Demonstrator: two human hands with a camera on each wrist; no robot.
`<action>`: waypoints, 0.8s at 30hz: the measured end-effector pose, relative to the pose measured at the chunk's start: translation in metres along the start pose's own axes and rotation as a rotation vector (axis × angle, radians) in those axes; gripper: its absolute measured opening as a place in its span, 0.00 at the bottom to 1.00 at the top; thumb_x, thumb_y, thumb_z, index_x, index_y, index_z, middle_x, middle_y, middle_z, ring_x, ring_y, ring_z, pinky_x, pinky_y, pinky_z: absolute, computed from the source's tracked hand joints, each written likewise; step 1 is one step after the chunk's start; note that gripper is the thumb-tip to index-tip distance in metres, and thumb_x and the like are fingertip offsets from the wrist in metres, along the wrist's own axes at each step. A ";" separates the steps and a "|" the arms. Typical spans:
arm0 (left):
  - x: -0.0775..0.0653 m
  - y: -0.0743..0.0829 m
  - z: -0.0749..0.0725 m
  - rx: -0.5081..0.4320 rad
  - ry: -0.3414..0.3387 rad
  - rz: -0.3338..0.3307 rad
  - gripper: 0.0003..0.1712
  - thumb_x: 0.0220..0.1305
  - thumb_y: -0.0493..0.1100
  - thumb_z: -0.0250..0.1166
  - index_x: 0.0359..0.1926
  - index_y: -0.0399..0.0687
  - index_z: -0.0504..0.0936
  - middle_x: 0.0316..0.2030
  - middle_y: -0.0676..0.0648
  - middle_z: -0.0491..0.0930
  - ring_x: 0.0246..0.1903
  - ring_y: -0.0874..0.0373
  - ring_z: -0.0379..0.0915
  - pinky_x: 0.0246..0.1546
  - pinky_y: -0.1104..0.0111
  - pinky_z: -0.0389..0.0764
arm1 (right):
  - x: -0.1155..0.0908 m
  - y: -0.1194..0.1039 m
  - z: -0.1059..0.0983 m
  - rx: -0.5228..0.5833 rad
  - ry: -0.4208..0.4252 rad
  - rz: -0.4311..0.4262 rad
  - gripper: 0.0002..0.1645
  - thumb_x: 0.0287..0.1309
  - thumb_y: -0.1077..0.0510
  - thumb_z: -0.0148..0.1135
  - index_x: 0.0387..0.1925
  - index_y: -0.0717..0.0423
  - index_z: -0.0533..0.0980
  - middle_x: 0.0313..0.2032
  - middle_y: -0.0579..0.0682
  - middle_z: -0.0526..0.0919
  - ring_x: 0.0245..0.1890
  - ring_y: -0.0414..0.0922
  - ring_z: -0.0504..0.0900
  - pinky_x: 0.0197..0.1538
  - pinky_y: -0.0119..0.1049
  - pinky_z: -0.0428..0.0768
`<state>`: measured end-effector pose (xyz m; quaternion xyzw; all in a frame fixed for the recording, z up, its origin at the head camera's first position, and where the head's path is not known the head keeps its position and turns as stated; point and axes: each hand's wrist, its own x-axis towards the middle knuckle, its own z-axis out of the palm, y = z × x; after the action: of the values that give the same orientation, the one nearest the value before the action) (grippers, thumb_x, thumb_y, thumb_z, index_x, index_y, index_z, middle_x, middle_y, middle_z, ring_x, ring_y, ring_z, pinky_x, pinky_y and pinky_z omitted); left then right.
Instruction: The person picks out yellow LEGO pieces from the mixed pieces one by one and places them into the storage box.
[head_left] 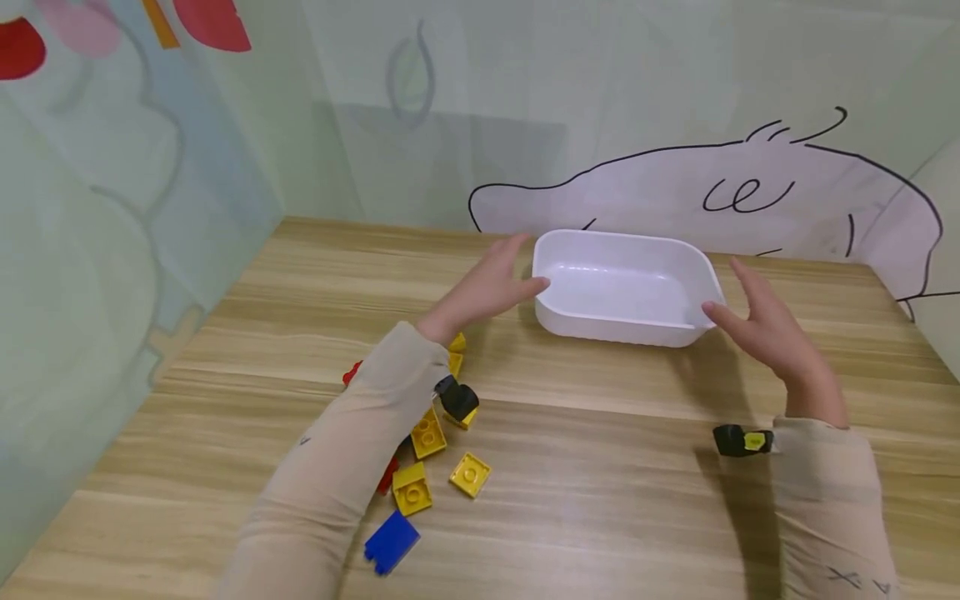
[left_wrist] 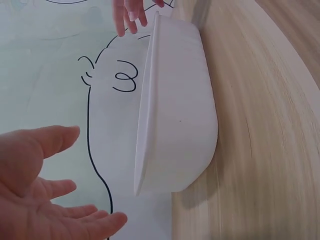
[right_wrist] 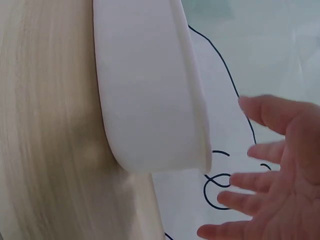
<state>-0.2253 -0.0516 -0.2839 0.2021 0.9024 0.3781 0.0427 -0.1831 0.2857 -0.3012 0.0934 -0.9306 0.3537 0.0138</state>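
Note:
A white plastic basin [head_left: 615,329] stands on the wooden table near the back wall, and its inside is bare. My left hand [head_left: 491,287] is at its left end, fingers spread and thumb near the rim. In the left wrist view that hand [left_wrist: 55,190] looks apart from the basin [left_wrist: 180,100]. At the other end my right hand [head_left: 772,329] is spread too, thumb close to the right rim. The right wrist view shows a gap between this hand [right_wrist: 275,170] and the basin [right_wrist: 150,90]. Neither hand holds anything.
Under and beside the left forearm lie several toy building blocks: yellow ones [head_left: 412,489], a blue one [head_left: 392,542] and red ones [head_left: 387,477], partly hidden by the sleeve. A wall covering with line drawings [head_left: 450,167] borders the table [head_left: 585,483] behind and at left.

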 end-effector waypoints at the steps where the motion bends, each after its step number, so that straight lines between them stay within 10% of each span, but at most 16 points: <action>1: 0.001 0.000 0.001 -0.007 0.006 -0.007 0.41 0.57 0.52 0.57 0.65 0.42 0.50 0.66 0.41 0.53 0.64 0.50 0.46 0.60 0.59 0.52 | 0.000 0.000 0.001 0.011 0.009 0.029 0.46 0.58 0.45 0.48 0.66 0.57 0.37 0.66 0.71 0.40 0.63 0.68 0.42 0.56 0.68 0.49; 17: 0.017 0.006 0.040 -0.442 0.097 -0.136 0.39 0.53 0.30 0.57 0.64 0.36 0.48 0.62 0.35 0.56 0.58 0.47 0.53 0.55 0.63 0.62 | 0.018 -0.001 0.014 0.258 0.096 0.350 0.45 0.58 0.42 0.46 0.66 0.59 0.40 0.66 0.70 0.45 0.62 0.65 0.52 0.56 0.60 0.60; 24: 0.019 0.004 0.053 -0.483 0.177 -0.223 0.41 0.52 0.29 0.54 0.64 0.39 0.44 0.60 0.34 0.55 0.58 0.46 0.53 0.54 0.62 0.64 | 0.030 0.000 0.025 0.338 0.147 0.451 0.41 0.59 0.46 0.45 0.65 0.62 0.44 0.64 0.69 0.52 0.57 0.59 0.61 0.55 0.47 0.67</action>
<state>-0.2290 -0.0061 -0.3172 0.0517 0.8031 0.5913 0.0521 -0.2118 0.2642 -0.3165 -0.1409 -0.8522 0.5037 -0.0133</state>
